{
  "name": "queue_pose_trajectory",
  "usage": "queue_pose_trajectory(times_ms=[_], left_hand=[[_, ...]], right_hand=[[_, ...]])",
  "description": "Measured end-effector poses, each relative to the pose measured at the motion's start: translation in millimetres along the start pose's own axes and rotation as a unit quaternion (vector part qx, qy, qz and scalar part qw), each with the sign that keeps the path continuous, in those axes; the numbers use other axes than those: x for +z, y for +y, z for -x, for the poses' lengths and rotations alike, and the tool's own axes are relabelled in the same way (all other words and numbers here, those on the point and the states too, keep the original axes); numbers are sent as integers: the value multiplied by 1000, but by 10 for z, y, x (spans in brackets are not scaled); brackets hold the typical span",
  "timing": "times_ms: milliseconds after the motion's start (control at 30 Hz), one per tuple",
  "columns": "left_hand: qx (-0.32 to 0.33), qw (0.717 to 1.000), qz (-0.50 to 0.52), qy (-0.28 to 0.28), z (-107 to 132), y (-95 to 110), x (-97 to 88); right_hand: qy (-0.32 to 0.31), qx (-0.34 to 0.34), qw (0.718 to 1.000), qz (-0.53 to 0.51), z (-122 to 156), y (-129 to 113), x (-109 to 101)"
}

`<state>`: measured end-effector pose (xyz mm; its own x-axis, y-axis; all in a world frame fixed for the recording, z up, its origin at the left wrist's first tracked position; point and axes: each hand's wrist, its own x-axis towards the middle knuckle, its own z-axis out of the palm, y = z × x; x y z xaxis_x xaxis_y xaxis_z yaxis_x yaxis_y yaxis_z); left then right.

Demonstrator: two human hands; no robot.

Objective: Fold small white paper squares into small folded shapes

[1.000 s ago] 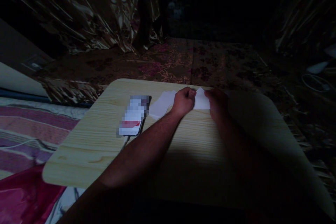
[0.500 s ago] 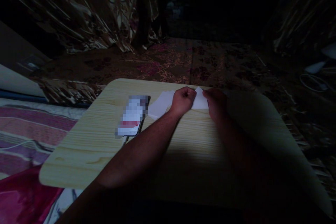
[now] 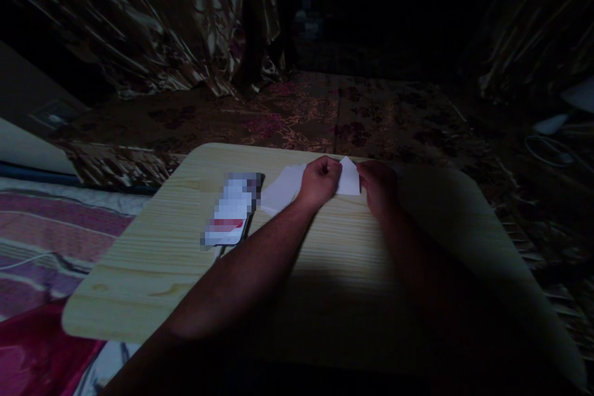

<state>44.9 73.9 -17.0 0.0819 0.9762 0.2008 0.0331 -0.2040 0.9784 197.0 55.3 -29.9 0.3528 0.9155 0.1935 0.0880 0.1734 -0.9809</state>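
White paper (image 3: 349, 179) — between 2 hands (image 3: 319, 184) (image 3: 381, 189)

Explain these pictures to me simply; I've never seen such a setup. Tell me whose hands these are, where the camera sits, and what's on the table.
There is no machine here: these are a person's own bare hands. One camera, worn on the head, takes every picture, looking forward and down. Before the person stands a pale wood-grained table with rounded corners. On it lie a dark-edged rectangular phone, its screen blurred out, and flat white paper sheets. The left hand seems to pinch a pointed white paper piece; the right hand is at its right edge, its grip too dark to judge.
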Motion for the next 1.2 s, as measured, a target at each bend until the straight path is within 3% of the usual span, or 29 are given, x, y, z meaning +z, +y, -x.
queue_pose_trajectory(times_ms=[133,300,600,900,1067,1200], left_hand=[[0,1000,-1,-3,4,17,-2],[-45,998,25,-26,18,41,8],[-18,997,-31,-63,47,50,4],[-42,998,13,-42,24,28,3],[-30,996,12,-78,34,47,-14],[-31,997,-13,-73,44,63,-14]], right_hand=[[11,18,1000,5,51,-101,-8],[7,27,1000,-4,56,-124,-10],[-8,-4,1000,2,43,-52,-8],[-9,10,1000,24,76,-158,-19],[-17,1,1000,22,73,-132,-14],[-21,-15,997,68,84,-159,-32]])
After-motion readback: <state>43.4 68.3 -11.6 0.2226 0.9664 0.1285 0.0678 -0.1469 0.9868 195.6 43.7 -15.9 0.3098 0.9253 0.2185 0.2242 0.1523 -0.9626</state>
